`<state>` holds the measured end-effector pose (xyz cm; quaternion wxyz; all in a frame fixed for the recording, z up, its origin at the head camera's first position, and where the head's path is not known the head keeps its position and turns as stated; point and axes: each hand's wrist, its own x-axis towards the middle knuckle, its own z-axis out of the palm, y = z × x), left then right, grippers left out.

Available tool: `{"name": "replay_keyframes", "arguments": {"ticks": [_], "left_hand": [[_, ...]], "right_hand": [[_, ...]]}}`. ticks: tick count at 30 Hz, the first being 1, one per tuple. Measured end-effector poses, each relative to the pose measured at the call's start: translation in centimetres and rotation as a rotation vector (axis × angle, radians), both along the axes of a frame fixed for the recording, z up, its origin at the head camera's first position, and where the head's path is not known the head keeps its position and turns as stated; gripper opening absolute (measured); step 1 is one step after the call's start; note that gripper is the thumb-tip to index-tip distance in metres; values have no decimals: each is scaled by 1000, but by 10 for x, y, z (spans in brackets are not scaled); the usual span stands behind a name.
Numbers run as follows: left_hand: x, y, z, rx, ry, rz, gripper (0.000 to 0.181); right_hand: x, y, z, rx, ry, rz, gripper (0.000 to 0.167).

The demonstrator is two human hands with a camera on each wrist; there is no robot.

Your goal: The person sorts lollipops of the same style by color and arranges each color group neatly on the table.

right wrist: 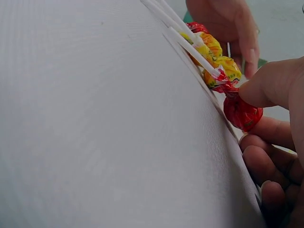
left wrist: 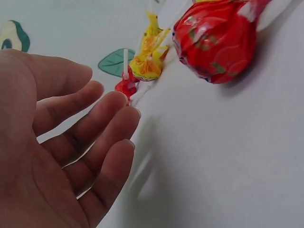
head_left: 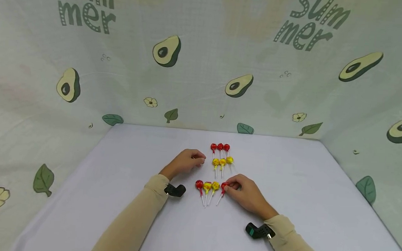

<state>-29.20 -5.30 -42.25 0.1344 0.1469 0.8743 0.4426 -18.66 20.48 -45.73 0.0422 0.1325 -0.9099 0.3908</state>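
R hand (head_left: 246,193) pinches & pt. hides red lolly (right wrist: 239,113).

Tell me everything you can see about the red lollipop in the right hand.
The red lollipop has a round top in a shiny, crinkled, plastic-looking wrapper, gathered at the neck, and a straight white stick pointing toward the person and slightly left. It ends the nearer row, just right of a yellow lollipop. The right hand's fingers pinch its top.
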Motion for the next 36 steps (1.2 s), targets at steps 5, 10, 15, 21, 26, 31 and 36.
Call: {"name": "replay_keyframes", "arguments": {"ticks": [5,10,15,21,26,31,36], "left_hand": [[16,-7,-1,-3,24,-1,22],[30,-12,-2,-29,48,-13,20],[40,-17,-4,-48,58,-32,19],[49,-22,-6,-46,52,-52,18],[57,-23,-4,-46,35,-47,19],[62,-25,-5,-46,38,-57,18],[66,-28,-12,-48,47,-58,17]], "right_hand": [[1,-1,2,1,-4,1,14],[0,1,4,-4,0,-11,16],[-1,2,5,-25,-4,-18,17],[-1,1,3,-40,-43,-30,17],[-1,0,4,-57,-45,-40,17],[-2,4,5,-84,-45,-58,17],[-2,6,2,-133,-57,-69,17]]}}
